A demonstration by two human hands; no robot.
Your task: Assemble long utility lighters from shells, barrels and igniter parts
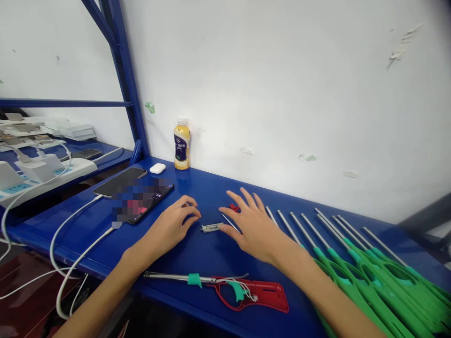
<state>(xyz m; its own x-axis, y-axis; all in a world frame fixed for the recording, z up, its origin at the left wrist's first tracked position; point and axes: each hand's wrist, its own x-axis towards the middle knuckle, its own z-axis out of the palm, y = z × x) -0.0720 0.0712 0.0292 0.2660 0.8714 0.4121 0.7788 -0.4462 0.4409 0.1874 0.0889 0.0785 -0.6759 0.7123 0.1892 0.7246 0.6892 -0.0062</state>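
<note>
My left hand (pixel 175 224) rests over the blue tabletop, its fingers bent and a gap between thumb and fingertips, with nothing in it. My right hand (pixel 256 228) is spread above several small parts. Its thumb tip meets the end of a small clear plastic piece (pixel 210 227) in view; whether they touch I cannot tell. Beneath that hand lie a thin metal rod (pixel 230 222) and a small red part (pixel 234 207), both partly hidden. Nearer the front edge lies an opened red long-neck lighter (pixel 269 292), showing white wires, a teal trigger (pixel 238 291) and a metal tube (pixel 169 277).
Several green long-neck lighters (pixel 384 277) lie side by side at the right. Two phones, one grey (pixel 121 182) and one black (pixel 155 203), sit at the left on white cables. Behind them are a white earbud case (pixel 157 168) and a yellow bottle (pixel 182 145) against the wall.
</note>
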